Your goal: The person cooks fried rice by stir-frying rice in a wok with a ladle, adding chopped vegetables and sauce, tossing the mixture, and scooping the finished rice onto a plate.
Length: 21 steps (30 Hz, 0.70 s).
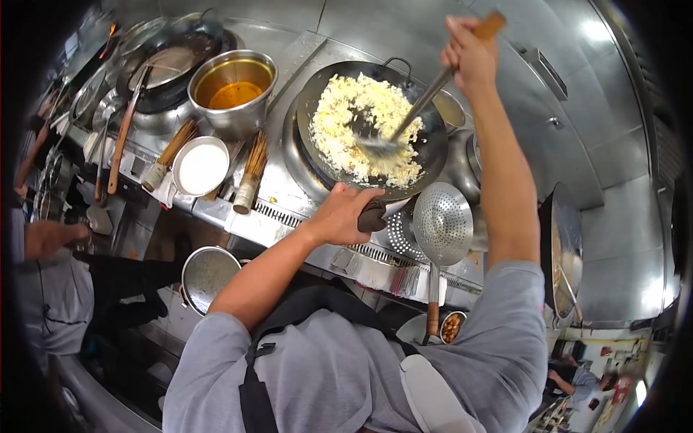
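A dark wok (426,155) on the stove holds loose, pale yellow-and-white food (336,119) that looks like egg fried rice. Raised at upper right, my right hand (469,58) is closed around the wooden-handled end of a wok ladle (431,95). Its metal head is smeared by motion and rests among the food. My left hand (343,215) grips a dark folded cloth (372,216) at the wok's near rim; whatever part of the wok lies under the cloth is hidden. Right of that hand lies a perforated strainer (443,222) with a wooden handle.
Left of the wok stand a pot of amber liquid (267,76), a bowl of white contents (202,166) and two bamboo brushes (251,169) (172,154). Another wok (206,47) sits at upper left. A co-worker's hand (54,238) appears at far left. A metal pot (209,274) is below.
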Each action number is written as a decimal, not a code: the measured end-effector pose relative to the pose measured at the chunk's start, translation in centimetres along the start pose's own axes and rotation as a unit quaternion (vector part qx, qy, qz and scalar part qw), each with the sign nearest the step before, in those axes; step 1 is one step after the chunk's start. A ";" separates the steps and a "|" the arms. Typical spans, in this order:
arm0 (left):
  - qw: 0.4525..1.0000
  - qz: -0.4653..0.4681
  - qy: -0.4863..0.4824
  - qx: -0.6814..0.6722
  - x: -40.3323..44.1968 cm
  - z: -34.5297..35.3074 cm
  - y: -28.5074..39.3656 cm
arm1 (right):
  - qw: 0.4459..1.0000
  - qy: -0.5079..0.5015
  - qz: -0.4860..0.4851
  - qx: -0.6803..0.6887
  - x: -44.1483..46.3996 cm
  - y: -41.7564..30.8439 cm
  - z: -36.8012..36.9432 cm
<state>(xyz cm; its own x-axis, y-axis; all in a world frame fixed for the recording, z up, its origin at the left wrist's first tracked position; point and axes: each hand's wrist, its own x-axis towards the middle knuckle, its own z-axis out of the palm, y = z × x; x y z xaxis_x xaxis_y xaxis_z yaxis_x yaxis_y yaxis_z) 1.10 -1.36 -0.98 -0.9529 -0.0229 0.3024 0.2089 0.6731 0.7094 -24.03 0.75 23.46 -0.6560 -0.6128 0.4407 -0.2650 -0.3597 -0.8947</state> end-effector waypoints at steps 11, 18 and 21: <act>0.997 0.001 0.073 -0.015 -0.5 1.3 0.6 | 0.996 0.060 -0.073 0.003 -5.4 -3.7 1.7; 0.566 -0.376 0.130 -0.722 -6.1 1.5 3.5 | 0.941 0.299 -0.104 -0.120 -1.5 1.4 2.0; 0.513 -0.433 0.119 -0.731 -3.6 0.2 2.1 | 0.950 0.262 -0.050 -0.163 -7.1 -5.7 8.6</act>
<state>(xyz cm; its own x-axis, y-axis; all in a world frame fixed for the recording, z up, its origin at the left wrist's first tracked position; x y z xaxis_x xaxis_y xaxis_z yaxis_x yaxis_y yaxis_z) 4.90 0.27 -0.76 -0.8103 -0.0518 -0.5837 -0.1633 -0.9366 0.3100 -11.80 1.11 26.08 -0.8551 -0.1215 0.5041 -0.4933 -0.1085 -0.8630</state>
